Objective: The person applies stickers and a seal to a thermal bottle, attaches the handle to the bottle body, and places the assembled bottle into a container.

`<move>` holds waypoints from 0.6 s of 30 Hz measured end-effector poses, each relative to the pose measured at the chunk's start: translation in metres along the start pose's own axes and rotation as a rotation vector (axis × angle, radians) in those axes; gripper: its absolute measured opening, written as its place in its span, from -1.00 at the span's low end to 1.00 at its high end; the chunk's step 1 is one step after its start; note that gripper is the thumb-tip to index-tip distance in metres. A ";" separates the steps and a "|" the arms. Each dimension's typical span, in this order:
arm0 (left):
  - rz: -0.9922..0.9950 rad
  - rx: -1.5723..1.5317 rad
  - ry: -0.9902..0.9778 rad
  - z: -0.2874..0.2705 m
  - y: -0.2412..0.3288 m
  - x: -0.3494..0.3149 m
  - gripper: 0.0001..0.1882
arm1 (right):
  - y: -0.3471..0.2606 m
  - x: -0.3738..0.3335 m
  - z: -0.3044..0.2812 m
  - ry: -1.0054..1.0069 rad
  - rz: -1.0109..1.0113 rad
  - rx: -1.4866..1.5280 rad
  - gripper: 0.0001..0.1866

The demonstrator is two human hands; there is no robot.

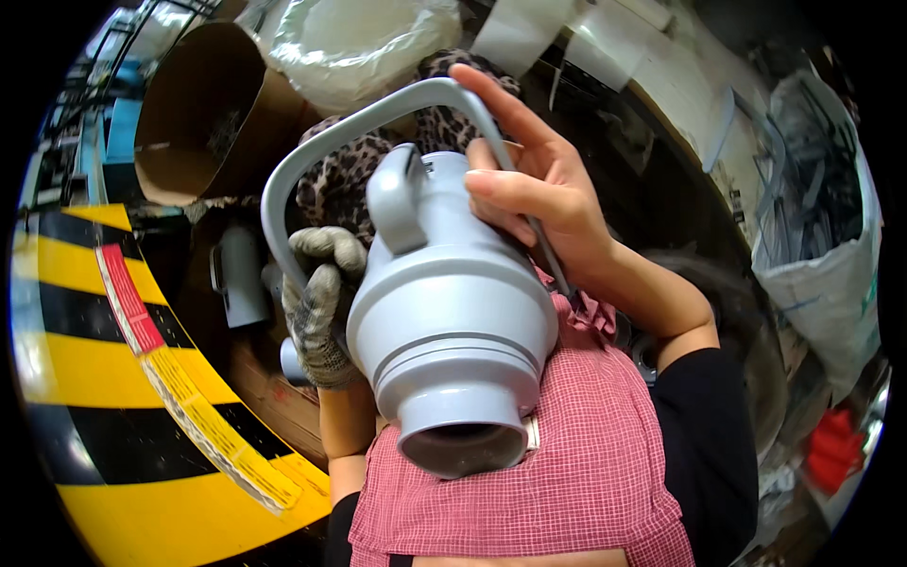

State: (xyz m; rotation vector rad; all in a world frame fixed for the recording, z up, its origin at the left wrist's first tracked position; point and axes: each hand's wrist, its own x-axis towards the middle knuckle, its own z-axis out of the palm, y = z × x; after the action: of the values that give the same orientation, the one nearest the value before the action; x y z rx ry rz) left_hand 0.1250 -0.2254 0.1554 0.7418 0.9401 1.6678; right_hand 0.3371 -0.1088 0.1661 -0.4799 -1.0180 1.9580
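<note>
A shiny grey plastic housing (452, 293), stepped and tubular with a small side handle (397, 198), lies tilted in front of my body, its round opening toward me. A curved grey plastic strip (350, 111) arches over its far end. My left hand (326, 293), in a worn grey-white glove, has its fingers closed on the strip's left end, beside the housing. My bare right hand (534, 184) closes on the strip's right side, thumb across it and close against the housing, index finger stretched along the bend. Whether the strip joins the housing is hidden.
A yellow-and-black striped panel (104, 369) borders the left side. Beyond it stands a brown cardboard drum (203, 113). Another grey handled part (241, 274) lies low at left. A plastic-wrapped round bundle (364, 47) is at the back. A white sack (817, 274) with grey strips stands right.
</note>
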 end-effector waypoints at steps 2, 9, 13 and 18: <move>0.020 0.054 -0.038 0.003 -0.003 0.005 -0.70 | -0.006 0.001 -0.003 0.005 -0.018 -0.024 -0.20; 0.058 -0.075 -0.075 0.014 -0.012 -0.001 -0.71 | -0.014 -0.008 -0.002 0.021 -0.057 -0.104 -0.22; 0.045 -0.028 -0.090 0.006 -0.009 0.003 -0.69 | -0.009 -0.011 -0.006 0.035 -0.080 -0.099 -0.22; 0.132 0.109 -0.136 -0.009 -0.003 0.002 -0.65 | -0.005 -0.008 0.004 0.015 -0.062 -0.167 -0.24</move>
State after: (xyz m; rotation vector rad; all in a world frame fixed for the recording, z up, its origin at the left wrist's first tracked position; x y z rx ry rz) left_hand 0.1178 -0.2250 0.1484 0.9976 0.9071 1.6666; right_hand 0.3415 -0.1153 0.1726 -0.5481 -1.1791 1.8211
